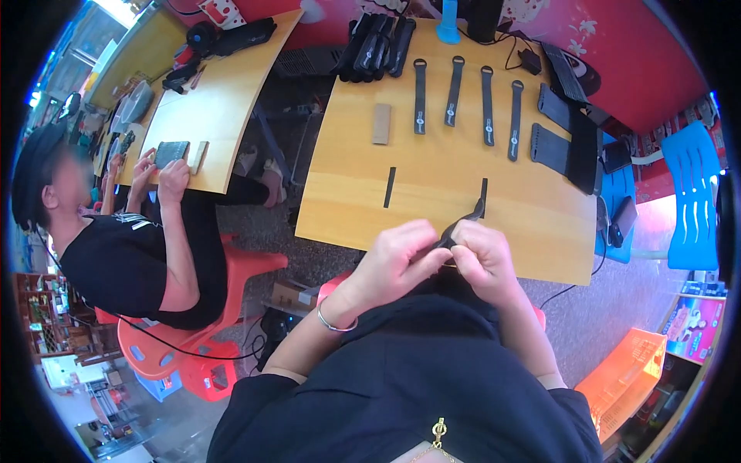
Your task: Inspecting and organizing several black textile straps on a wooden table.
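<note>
My left hand [401,255] is closed, with thumb and fingers pinching a black strap [477,210]. My right hand [485,255] is also closed, just beside the left one, and it grips the same strap. The strap is in front of my body, above the near edge of the wooden table [347,208], and one end goes away from me, toward a thin dark strip [485,188] on the table.

Farther on the table, four flat straps [487,106] lie in a row, apart from each other. To the left of them there is a brown flat piece [381,123], and behind it a pile of black straps [374,46].

About containers: an orange crate [629,378] is on the floor at my right; I cannot tell its content. A cardboard box [293,295] is under my left side, its inside unclear. A grey basin [137,102] is on the co-worker's table [231,116]; its content is too small to tell.
</note>
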Demonstrator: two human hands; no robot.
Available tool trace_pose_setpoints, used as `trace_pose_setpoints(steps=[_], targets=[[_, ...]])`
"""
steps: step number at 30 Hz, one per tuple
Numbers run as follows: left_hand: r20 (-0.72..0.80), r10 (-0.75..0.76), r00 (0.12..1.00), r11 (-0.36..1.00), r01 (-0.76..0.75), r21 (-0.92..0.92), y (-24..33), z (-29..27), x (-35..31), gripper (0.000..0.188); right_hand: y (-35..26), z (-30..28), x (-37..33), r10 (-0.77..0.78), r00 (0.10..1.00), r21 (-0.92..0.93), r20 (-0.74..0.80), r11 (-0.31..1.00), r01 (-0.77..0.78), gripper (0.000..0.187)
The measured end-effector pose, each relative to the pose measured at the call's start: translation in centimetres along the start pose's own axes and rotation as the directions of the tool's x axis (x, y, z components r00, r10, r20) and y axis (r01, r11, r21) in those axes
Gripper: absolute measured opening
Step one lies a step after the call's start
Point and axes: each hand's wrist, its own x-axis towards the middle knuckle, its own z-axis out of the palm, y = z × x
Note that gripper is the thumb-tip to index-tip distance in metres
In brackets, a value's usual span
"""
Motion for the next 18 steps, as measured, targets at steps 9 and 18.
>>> trace_pose_setpoints(steps=[9, 18], targets=[[-0.065, 0.174, 0.983, 0.981, -0.168, 0.096, 1.6, 0.9, 0.3, 0.012, -1.6, -1.3, -0.6, -0.045, 0.995, -0.231, 0.088, 0.971, 0.064, 0.035], [-0.254, -0.065, 0.965, 0.788, -0.107, -0.606, 2.4, -3.1, -3.2, 0.013, -3.3, -3.7, -2.8, 0.036, 0.998, 0.243, 0.058, 0.969, -0.049, 0.026]])
